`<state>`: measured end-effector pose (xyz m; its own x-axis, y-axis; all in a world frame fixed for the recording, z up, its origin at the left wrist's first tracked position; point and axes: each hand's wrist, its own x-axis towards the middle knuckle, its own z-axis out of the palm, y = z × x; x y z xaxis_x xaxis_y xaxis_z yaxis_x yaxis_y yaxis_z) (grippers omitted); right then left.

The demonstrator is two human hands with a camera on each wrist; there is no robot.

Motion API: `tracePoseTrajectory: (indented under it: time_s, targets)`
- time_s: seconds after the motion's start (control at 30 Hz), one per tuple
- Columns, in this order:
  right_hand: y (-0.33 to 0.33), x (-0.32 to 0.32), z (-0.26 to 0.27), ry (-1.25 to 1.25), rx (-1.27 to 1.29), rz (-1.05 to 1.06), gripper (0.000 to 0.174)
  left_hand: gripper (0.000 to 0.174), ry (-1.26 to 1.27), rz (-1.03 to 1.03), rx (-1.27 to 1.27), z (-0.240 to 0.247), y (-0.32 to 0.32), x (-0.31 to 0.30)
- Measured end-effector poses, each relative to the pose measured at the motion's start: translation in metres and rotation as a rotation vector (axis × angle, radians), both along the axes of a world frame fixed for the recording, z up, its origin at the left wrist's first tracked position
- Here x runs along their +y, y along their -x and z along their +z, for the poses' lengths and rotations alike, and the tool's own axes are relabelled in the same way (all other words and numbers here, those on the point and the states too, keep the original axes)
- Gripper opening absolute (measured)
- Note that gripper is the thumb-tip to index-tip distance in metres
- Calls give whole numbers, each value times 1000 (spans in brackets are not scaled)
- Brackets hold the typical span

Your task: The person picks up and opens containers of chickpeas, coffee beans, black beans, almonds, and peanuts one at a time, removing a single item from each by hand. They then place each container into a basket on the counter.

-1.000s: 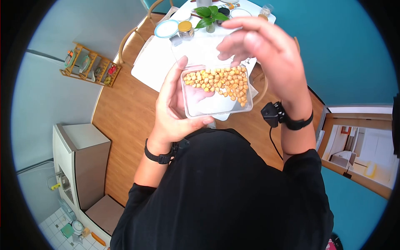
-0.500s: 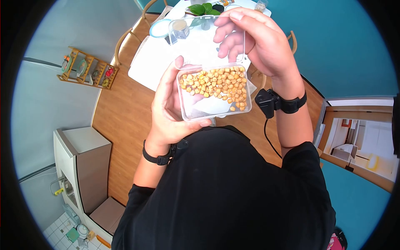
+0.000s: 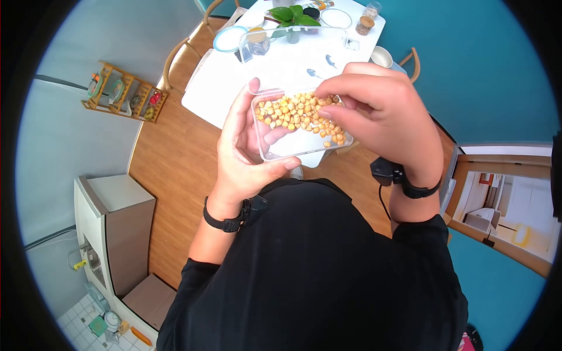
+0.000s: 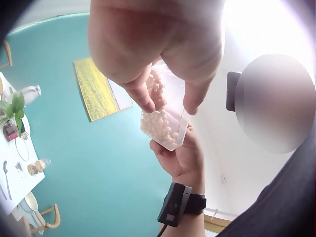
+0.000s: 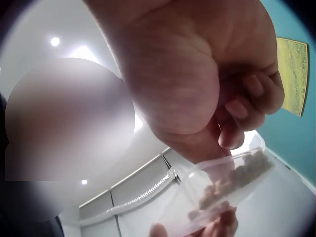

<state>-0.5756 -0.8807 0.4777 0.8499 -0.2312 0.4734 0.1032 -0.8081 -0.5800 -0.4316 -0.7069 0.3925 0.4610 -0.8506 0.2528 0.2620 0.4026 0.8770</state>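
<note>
A clear plastic box point(image 3: 301, 153) with a hinged lid point(image 3: 310, 50) tilted back holds a layer of chickpeas point(image 3: 298, 111). My left hand point(image 3: 240, 146) grips its left side, thumb along the near edge and fingers behind and underneath. In the left wrist view, the box's clear wall point(image 4: 173, 91) sits between that hand's thumb and fingers. My right hand point(image 3: 386, 108) reaches over the right part of the box, its thumb and forefinger apart just above the chickpeas. The other fingers curl toward the palm in the right wrist view, where the right hand point(image 5: 197, 84) partly covers the box.
Beyond the box stands a white table point(image 3: 205, 88) with a green plant point(image 3: 293, 17), a blue-rimmed plate point(image 3: 230, 38), a cork-topped jar point(image 3: 365, 24) and spoons point(image 3: 313, 73). A white bowl point(image 3: 381, 57) is at its right. A wooden rack point(image 3: 126, 93) hangs on the left wall.
My right hand has let go of the lid's right side and come down toward the chickpeas. The lid stays tilted back, and my left hand keeps hold of the box.
</note>
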Motion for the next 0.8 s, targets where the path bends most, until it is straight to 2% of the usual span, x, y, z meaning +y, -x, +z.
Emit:
tracePoseTrajectory:
  time_s: [0.3, 0.53, 0.8]
  targets:
    - [-5, -2, -11, 30, 42, 2, 12, 115, -14, -28, -102, 0, 1, -3]
    - [-8, -6, -14, -37, 73, 16, 10, 115, -13, -31, -116, -1, -1, -4]
    - [-8, -4, -15, 11, 42, 28, 11, 114, -20, -36, -121, -1, -1, -2]
